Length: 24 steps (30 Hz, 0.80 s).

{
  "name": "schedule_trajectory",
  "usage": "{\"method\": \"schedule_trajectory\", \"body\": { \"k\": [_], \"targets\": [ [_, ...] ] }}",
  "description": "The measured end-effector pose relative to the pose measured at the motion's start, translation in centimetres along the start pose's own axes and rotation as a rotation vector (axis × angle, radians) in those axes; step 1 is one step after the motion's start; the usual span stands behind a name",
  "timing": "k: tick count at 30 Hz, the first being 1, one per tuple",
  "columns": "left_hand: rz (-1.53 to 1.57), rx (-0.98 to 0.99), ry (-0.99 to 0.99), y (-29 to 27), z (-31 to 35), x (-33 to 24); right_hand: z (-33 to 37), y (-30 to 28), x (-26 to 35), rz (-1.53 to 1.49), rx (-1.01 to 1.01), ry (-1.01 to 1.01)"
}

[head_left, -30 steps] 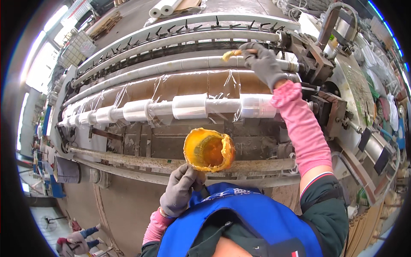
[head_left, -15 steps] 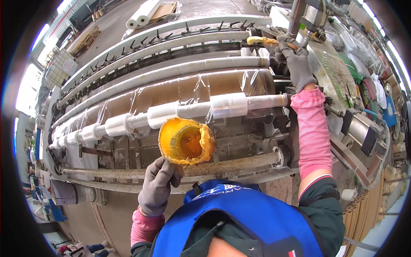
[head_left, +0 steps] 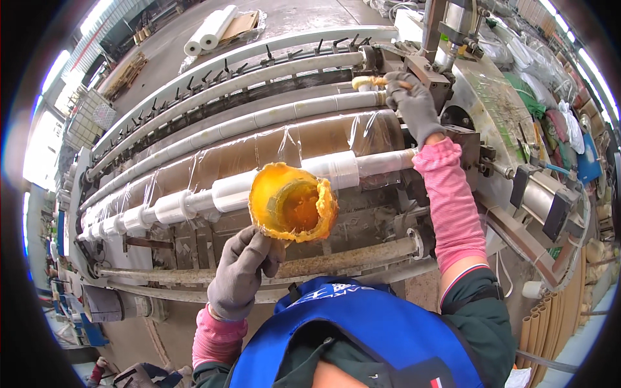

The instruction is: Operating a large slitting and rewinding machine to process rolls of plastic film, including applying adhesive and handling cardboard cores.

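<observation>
My left hand [head_left: 242,271], in a grey glove, holds up an open yellow-orange cup [head_left: 292,204] with a ragged rim and amber paste inside. It is raised in front of a long machine with white rollers [head_left: 259,119]. My right hand [head_left: 414,107], also gloved, reaches to the machine's right end and grips a small brush [head_left: 369,82] with a yellowed tip against the metal bracket [head_left: 430,71] there. A shaft [head_left: 194,200] carrying several small white film rolls runs behind the cup, with clear film drawn over a brown roll [head_left: 272,145].
A bar with black spikes [head_left: 259,55] runs along the machine's back. Two large white rolls [head_left: 210,29] lie on the floor beyond. Cylinders and brackets [head_left: 543,200] crowd the right side, with cardboard tubes [head_left: 556,323] stacked lower right. A rusty rail [head_left: 336,258] crosses near my chest.
My right hand has moved right along the machine to its end bracket, carrying the brush. The cup in my left hand stays raised, now nearer the view's middle.
</observation>
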<state>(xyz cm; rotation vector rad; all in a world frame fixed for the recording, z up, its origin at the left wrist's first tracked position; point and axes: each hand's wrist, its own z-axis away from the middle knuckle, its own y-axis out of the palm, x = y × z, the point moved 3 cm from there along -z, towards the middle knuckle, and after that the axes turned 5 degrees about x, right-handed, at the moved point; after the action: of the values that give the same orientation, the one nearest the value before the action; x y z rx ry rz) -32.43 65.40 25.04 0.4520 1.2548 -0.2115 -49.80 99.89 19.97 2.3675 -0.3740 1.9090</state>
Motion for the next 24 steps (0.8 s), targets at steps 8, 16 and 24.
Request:
{"method": "schedule_trajectory", "body": {
  "k": [8,16,24],
  "targets": [
    [-0.291,0.029,0.114,1.7,-4.2,-1.7,5.0,-1.5,8.5,-0.149,-0.157,-0.138],
    [-0.221,0.116,-0.005,4.9,-10.5,-1.5,13.0,-2.8,15.0,-0.226,-0.059,-0.207],
    [-0.096,0.202,0.013,8.9,-13.3,-1.3,15.2,-2.8,13.9,0.146,-0.021,-0.447]
  ]
}}
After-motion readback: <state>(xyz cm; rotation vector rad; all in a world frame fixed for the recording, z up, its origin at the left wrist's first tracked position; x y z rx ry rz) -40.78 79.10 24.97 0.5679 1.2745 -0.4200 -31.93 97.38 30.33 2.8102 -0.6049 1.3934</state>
